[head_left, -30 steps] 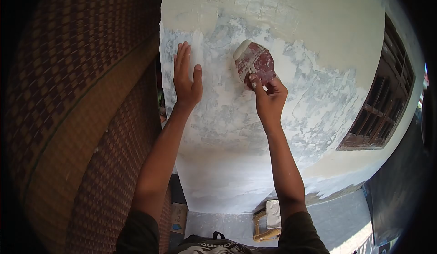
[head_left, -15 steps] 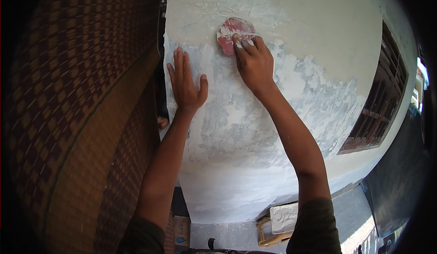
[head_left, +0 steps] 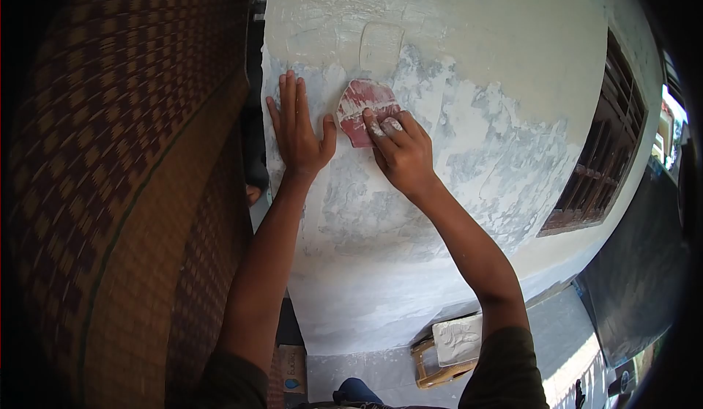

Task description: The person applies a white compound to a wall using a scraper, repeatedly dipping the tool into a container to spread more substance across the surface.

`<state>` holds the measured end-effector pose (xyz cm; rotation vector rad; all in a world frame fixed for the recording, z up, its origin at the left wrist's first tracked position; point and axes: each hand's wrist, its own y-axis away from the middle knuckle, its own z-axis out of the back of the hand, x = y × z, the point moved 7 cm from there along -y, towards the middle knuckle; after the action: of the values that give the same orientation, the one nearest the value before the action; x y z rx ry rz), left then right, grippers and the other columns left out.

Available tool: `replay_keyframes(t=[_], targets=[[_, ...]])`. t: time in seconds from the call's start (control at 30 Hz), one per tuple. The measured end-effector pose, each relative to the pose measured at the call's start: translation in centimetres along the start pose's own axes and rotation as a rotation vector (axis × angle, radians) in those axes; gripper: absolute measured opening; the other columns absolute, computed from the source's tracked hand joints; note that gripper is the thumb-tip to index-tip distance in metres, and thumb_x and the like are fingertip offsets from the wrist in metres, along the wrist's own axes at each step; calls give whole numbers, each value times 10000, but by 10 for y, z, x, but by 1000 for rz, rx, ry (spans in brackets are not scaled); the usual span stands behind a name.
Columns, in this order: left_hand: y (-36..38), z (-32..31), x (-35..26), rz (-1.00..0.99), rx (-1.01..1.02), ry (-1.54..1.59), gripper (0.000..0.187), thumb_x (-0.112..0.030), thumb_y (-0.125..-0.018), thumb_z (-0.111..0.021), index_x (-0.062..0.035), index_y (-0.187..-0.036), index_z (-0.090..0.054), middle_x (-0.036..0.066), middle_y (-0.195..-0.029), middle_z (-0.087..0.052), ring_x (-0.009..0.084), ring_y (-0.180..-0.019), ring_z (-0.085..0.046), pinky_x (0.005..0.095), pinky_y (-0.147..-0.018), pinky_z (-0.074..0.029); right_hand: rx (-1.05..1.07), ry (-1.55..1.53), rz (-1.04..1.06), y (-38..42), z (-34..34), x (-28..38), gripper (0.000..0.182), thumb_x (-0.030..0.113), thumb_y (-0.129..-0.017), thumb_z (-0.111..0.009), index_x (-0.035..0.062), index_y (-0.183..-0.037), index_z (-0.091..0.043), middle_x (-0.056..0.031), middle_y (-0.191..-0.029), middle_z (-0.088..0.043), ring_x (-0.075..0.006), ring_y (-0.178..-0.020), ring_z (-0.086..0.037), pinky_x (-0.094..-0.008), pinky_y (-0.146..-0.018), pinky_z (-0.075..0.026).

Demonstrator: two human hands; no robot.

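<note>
My right hand [head_left: 404, 151] grips a red plastic putty scraper [head_left: 360, 110] streaked with white filler, its face against the wall [head_left: 381, 218]. White paste coats some of the fingers. Flat on the wall near its left edge rests my left hand [head_left: 299, 134], fingers stretched upward and thumb out, holding nothing. Around both hands the wall shows patchy grey and white filler. Above the scraper a fresh strip of wet putty [head_left: 381, 43] runs down, with thicker ridged smears to its upper left.
A woven mat [head_left: 124, 153] hangs close on the left. At the right is a dark wooden window grille [head_left: 597, 145]. Below, a slab of white putty [head_left: 458, 340] lies on a wooden stool [head_left: 432, 369]. A cardboard box [head_left: 291, 369] stands on the floor at lower left.
My right hand has drawn the scraper down and slightly left across the wall, leaving a strip of putty above. My left hand stays in nearly the same place.
</note>
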<state>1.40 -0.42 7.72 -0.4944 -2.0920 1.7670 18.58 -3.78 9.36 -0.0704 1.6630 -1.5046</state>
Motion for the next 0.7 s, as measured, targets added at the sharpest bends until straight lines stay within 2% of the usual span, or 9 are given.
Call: replay_keyframes(t=[0.07, 0.1, 0.27, 0.5, 0.6, 0.7], targets=[[3, -2, 2, 4, 26, -21, 728, -281, -907, -513, 83, -1499, -297, 269, -1586, -268, 416, -1500, -213, 651, -1168, -78, -85, 41, -18, -23, 11, -10, 473, 26, -676, -730, 21, -1149, -719, -53, -807, -621, -255, -915, -609, -357, -698, -533], [4, -3, 3, 1, 31, -24, 728, -281, -907, -513, 83, -1499, -297, 269, -1586, -268, 416, -1500, -213, 651, -1168, -78, -154, 62, -19, -35, 13, -20, 584, -22, -628, -760, 50, -1204, -703, -50, -808, -618, -253, -831, -587, -357, -663, -524], [3, -3, 4, 12, 35, -35, 714, -308, -929, -480, 81, -1499, -298, 265, -1584, -275, 411, -1502, -211, 663, -1163, -37, -103, 163, 23, -65, -8, -42, 476, 9, -691, -720, 43, -1166, -711, -47, -856, -658, -248, -894, -595, -350, -698, -526], [4, -2, 4, 14, 12, -32, 684, -330, -957, -425, 92, -1486, -322, 265, -1575, -300, 399, -1502, -224, 661, -1163, -17, 17, 106, 16, -13, -25, -10, 481, 13, -696, -694, 17, -1177, -700, -53, -892, -662, -244, -948, -606, -351, -742, -538], [4, -2, 4, 10, 1, -30, 673, -335, -966, -409, 97, -1477, -337, 266, -1568, -313, 397, -1499, -233, 659, -1163, -11, -32, 28, 39, -2, -11, 8, 504, 1, -656, -733, 23, -1159, -717, -48, -841, -649, -244, -880, -612, -346, -699, -546], [3, -1, 2, -23, -15, -35, 653, -257, -935, -457, 75, -1483, -329, 258, -1568, -318, 410, -1488, -257, 672, -1154, -15, -119, 61, -6, -24, 6, -9, 529, -2, -645, -754, 38, -1171, -717, -43, -834, -651, -237, -861, -602, -342, -663, -540]])
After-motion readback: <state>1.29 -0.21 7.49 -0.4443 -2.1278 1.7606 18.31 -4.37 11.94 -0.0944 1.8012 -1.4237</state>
